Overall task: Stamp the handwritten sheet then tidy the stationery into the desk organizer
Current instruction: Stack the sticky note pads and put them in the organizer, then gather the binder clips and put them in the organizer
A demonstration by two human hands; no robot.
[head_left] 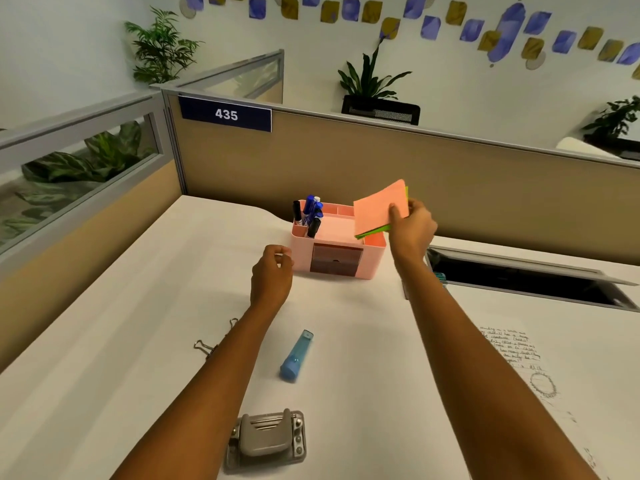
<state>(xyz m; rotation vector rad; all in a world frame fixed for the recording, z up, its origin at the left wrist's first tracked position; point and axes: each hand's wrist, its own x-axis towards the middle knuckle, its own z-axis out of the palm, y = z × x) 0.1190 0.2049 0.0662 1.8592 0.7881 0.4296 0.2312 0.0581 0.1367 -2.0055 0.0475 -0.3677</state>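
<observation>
A white desk (121,341) fills the lower view, set in a cubicle. Tan partitions (381,174) topped with grey rails close it at the back and left; the left one carries a glazed strip (83,168) with leafy plants behind it. A dark blue sign (225,114) reading 435 hangs on the back partition's top edge. To the right, an open hatch (526,278) in the desktop shows a dark recess. Beyond the partition stand potted plants (162,46), one in a black planter (381,110). The white wall (311,39) bears blue and ochre patches (429,27). Lighting is soft and even.
</observation>
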